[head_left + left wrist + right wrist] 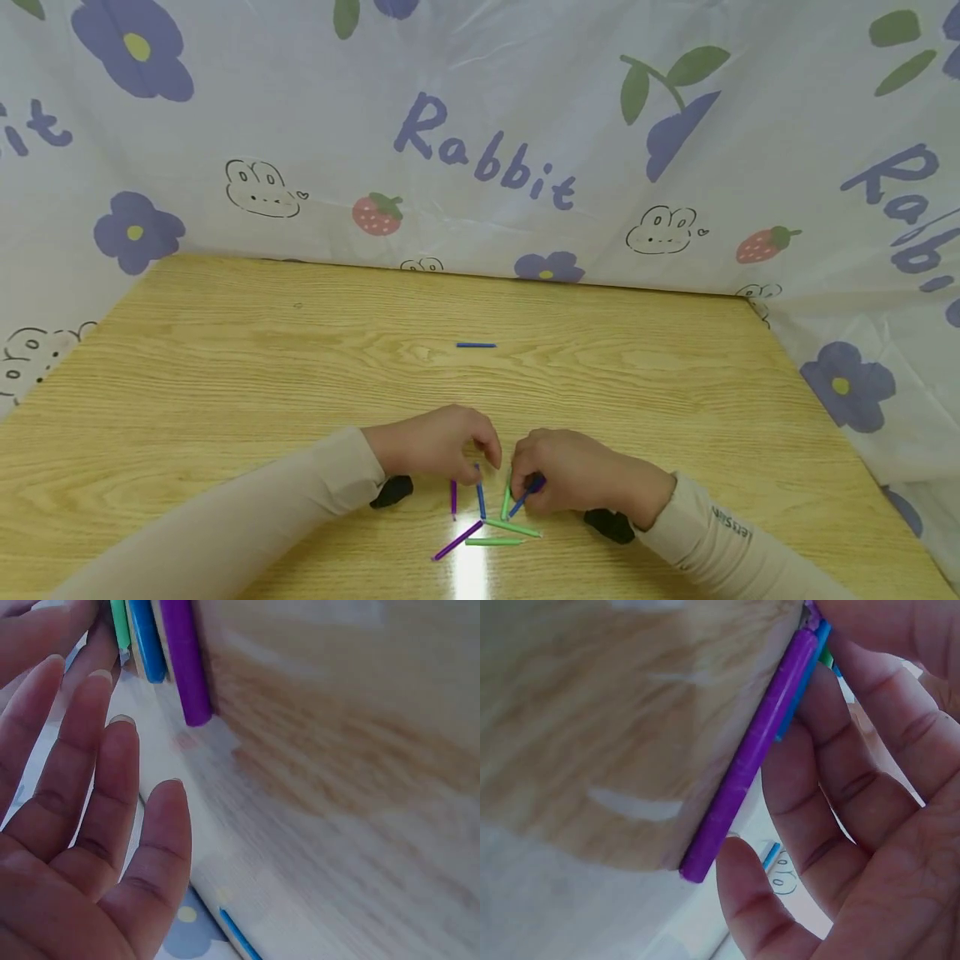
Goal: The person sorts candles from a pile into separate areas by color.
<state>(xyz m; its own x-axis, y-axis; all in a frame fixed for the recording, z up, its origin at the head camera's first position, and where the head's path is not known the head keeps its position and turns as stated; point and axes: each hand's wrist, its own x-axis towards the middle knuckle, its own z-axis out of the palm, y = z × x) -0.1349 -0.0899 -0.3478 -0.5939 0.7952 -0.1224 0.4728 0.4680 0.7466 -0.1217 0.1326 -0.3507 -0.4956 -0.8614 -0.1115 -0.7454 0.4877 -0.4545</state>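
Thin stick candles in purple, blue and green lie in a loose fan on the wooden table, between and in front of both hands. My left hand (453,437) is over the far ends of a purple candle (453,500) and a blue candle (481,500); its thumb and index finger are apart, with nothing between them. Fingers of my right hand (562,471) are curled in around the top of another purple candle (742,761). A blue candle (517,508) lies close along it, and a green candle (506,500) is beside these fingertips, which are partly hidden.
Nearer to me lie two green candles (512,527) (493,542) and a slanted purple candle (457,540). A single blue candle (476,345) lies farther back on the table (337,367). A printed white cloth (480,217) hangs behind it.
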